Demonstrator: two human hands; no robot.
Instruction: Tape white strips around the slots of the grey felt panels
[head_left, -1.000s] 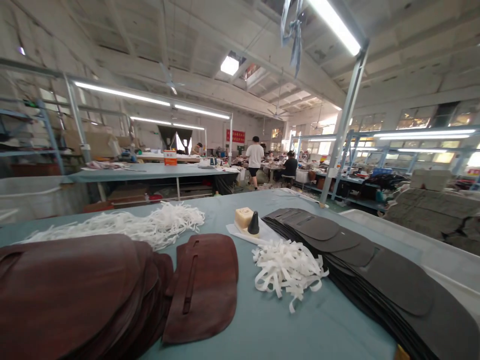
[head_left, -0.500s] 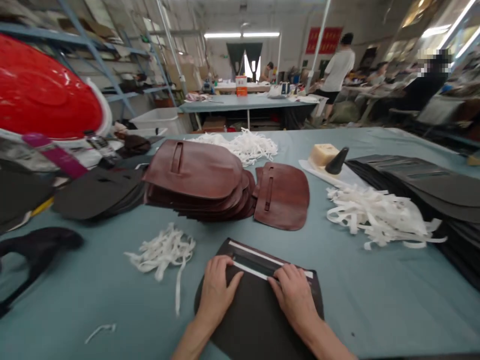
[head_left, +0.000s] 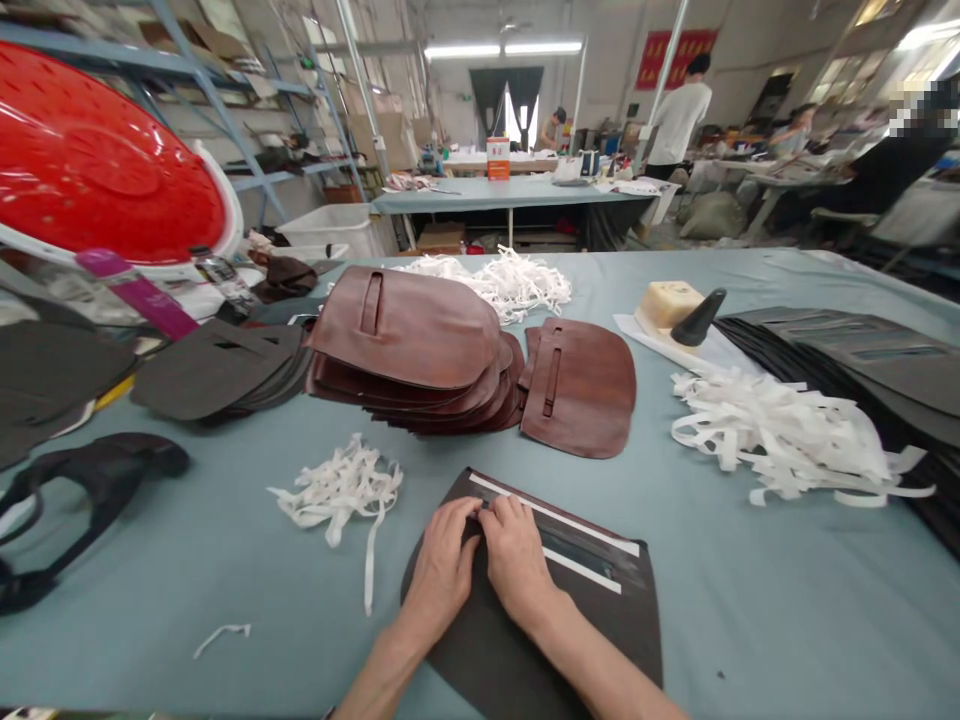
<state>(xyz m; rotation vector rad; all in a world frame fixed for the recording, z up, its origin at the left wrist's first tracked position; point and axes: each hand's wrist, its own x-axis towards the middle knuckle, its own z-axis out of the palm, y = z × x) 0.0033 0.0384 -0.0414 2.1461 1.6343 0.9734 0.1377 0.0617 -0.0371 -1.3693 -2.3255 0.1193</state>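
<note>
From where I stand, the far left of the blue-green worktop [head_left: 307,630] has a red dish [head_left: 112,165] tilted up, with a black cut-out piece [head_left: 94,500] nearer the front edge and dark grey panels [head_left: 214,370] lying just beyond. Next comes a loose little heap of white strips [head_left: 341,490], then a tall stack of brown leather panels [head_left: 420,325] farther back. In front of that stack, the person's left hand [head_left: 446,560] is bent over the left part of a dark panel [head_left: 495,650], its fingers curled and closely bunched. The panel lies flat beneath both hands, showing a little to their left and far more to their right, where two white tape strips [head_left: 562,515] border a long slot. The right hand [head_left: 517,560] is curled too, its fingertips almost meeting the left's at the slot's left end; I can't tell whether either pinches anything. Farther right are a pale yellow block [head_left: 666,303], a black cone [head_left: 699,318] leaning against it, a bigger white heap [head_left: 787,430] and fanned black panels [head_left: 862,350].
</note>
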